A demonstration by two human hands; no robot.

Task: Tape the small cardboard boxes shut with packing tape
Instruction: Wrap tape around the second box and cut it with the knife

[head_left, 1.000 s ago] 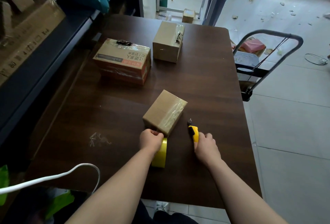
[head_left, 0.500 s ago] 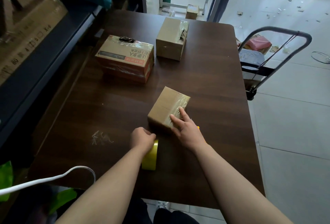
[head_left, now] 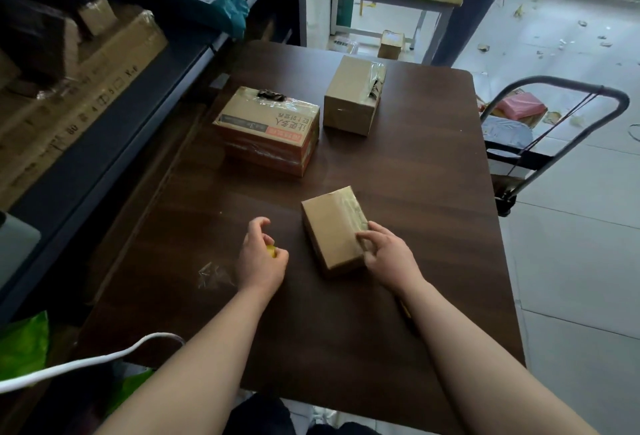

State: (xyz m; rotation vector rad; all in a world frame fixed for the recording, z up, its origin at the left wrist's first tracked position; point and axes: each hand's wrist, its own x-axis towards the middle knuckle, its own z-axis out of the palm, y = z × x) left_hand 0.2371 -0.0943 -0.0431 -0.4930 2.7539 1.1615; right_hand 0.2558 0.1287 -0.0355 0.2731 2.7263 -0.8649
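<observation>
- The small cardboard box [head_left: 330, 226] lay closed on the counter [head_left: 422, 199], close in front of the person. Glossy clear tape ran along its right side, and its contents were hidden.
- Farther back, a printed carton [head_left: 266, 129] wrapped in tape and a taller plain box [head_left: 351, 98] stood side by side, both shut.
- The right hand [head_left: 389, 256] gripped the small box at its near right edge, its fingers [head_left: 363, 237] curled against the taped side.
- The left hand [head_left: 263, 259] was curled over the yellow packing tape roll [head_left: 271, 252], of which only a sliver showed.
- Half a second earlier, the right hand's fingers had lain straight on the taped face and the roll had sat at the box's near corner. Now the box had been turned, and the roll was clear of it to the left.
- A crumpled tape scrap [head_left: 211, 273] lay on the dark wooden counter, left of the left hand.
- Shelving [head_left: 145, 95] with large cartons ran along the left. A hand trolley [head_left: 554, 83] stood on the littered tile floor [head_left: 571, 226] to the right.
</observation>
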